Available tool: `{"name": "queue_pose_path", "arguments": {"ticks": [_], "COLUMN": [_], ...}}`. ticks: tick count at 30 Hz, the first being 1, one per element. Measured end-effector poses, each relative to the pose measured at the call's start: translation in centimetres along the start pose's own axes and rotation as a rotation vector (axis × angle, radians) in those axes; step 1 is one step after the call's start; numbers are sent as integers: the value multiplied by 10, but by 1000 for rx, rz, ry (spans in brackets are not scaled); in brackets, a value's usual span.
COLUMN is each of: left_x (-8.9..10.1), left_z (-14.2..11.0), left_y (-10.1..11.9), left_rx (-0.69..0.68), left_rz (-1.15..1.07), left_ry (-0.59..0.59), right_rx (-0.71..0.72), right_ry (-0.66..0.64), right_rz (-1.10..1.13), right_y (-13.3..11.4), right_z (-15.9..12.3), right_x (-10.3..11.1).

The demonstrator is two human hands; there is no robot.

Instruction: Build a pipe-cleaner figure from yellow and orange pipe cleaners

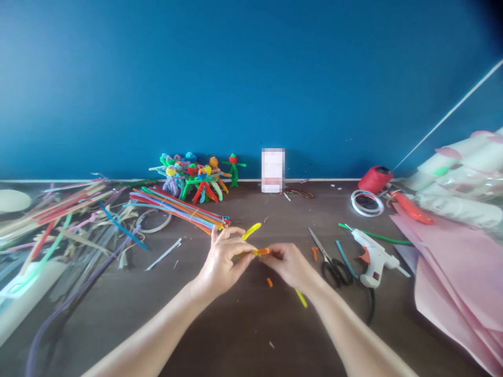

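Two hands pinch pipe-cleaner bits above a dark table (pixel 236 335). Far left, a multicolour pipe-cleaner bundle (pixel 181 209) lies flat. Left hand (pixel 222 260) closed on a yellow pipe cleaner (pixel 251 231); right hand (pixel 288 264) closed on an orange piece (pixel 261 252), touching its tip. Just right: black-handled scissors (pixel 332 267), white glue gun (pixel 373 256).

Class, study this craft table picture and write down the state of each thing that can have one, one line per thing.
orange pipe cleaner piece, pinched between both hands
left hand, fingers closed on the orange piece
right hand, fingers closed on the orange piece
scissors, blades closed, lying on the table
hot glue gun, lying on its side
pipe cleaner bundle, banded together
pink paper sheets, loosely stacked
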State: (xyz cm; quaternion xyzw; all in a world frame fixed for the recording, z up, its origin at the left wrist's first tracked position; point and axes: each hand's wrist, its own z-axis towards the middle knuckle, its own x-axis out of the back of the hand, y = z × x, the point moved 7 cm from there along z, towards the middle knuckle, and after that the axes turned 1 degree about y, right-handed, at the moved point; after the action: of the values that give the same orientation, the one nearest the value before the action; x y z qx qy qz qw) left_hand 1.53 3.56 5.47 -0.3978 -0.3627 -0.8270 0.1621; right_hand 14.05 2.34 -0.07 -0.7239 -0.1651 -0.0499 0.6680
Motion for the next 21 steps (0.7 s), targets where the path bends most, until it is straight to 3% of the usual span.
{"name": "queue_pose_path", "arguments": {"ticks": [7, 15, 21], "left_x": [4, 2, -1], "left_z": [-1, -1, -2], "left_y": [6, 15, 17], "left_rx": [-20, -68, -102], "left_rz": [206, 270, 207], "left_ry": [42, -31, -93], "right_rx": [107, 100, 53], "right_ry": [-54, -67, 75], "right_rz": [-184, -108, -63], "right_y": [-9, -15, -17], "right_z": [-9, -11, -5], "right_x": [-13, -9, 9]}}
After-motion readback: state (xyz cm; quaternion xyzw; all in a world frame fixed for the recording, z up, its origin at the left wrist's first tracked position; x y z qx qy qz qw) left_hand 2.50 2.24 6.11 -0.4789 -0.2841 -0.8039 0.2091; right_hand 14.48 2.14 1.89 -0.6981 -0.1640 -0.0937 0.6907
